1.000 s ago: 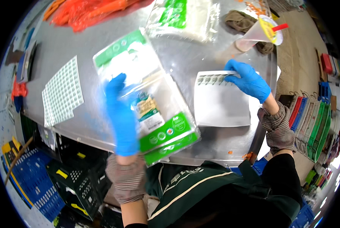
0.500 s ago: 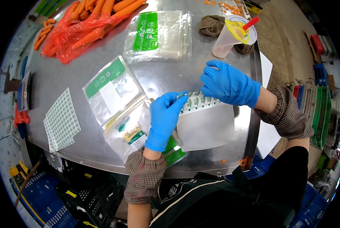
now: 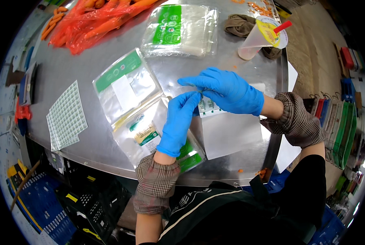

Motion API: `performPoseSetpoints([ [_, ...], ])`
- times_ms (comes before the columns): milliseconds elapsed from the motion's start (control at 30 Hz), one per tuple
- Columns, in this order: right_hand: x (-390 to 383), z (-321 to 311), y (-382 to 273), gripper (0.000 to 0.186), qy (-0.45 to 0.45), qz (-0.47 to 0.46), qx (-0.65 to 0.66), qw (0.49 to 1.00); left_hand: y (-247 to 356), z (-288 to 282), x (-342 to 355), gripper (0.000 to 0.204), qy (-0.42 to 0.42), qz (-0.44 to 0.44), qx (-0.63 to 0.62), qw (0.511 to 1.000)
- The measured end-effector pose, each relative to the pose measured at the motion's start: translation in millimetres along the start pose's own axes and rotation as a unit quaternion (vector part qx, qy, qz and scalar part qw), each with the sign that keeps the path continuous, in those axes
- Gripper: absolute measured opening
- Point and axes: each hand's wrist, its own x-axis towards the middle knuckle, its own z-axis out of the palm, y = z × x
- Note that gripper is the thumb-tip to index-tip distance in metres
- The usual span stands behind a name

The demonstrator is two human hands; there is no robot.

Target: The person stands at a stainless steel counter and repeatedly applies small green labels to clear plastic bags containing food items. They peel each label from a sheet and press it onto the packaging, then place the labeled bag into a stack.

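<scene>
Hands, two, in blue gloves: the left hand (image 3: 176, 124) with thumb and forefinger pinched on the upper left corner of a label sheet (image 3: 233, 139), the right hand (image 3: 233, 92) bent over its upper strip, fingertips meeting the left's — whether it grips anything cannot be told. Label sheet, one, white, on the worktop (image 3: 96, 141) before the person, its visible labels green-printed. Further label sheets (image 3: 68, 116), apparently two, overlapping, at left. Clear bags with green bands: one stack (image 3: 168, 24) at the far side, and an overlapping group (image 3: 119, 75) left of the hands, uncountable, bearing one white slip (image 3: 124, 93). Cup, one, tilted, with one red straw (image 3: 282, 27), by one brown cloth (image 3: 238, 25). Red plastic bag (image 3: 74, 36), one, with several carrots (image 3: 109, 26); more carrots lie loose beside it. Orange scraps (image 3: 263, 173) at the near right corner and far edge. Surface: grey metal, shiny. Room — concrete floor (image 3: 309, 53) at right, black crates (image 3: 86, 204) and blue crates (image 3: 47, 200) below left.
</scene>
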Motion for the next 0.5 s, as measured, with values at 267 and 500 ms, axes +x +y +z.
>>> performPoseSetpoints([
  [267,-8,7,-10,0.062,0.027,-0.157,-0.234,0.959,10,-2,5,0.026,0.010,-0.077,-0.130,0.988],
  [500,2,27,-67,0.052,0.142,0.234,0.362,0.891,25,-52,-14,0.034,0.018,0.077,0.023,0.997],
])
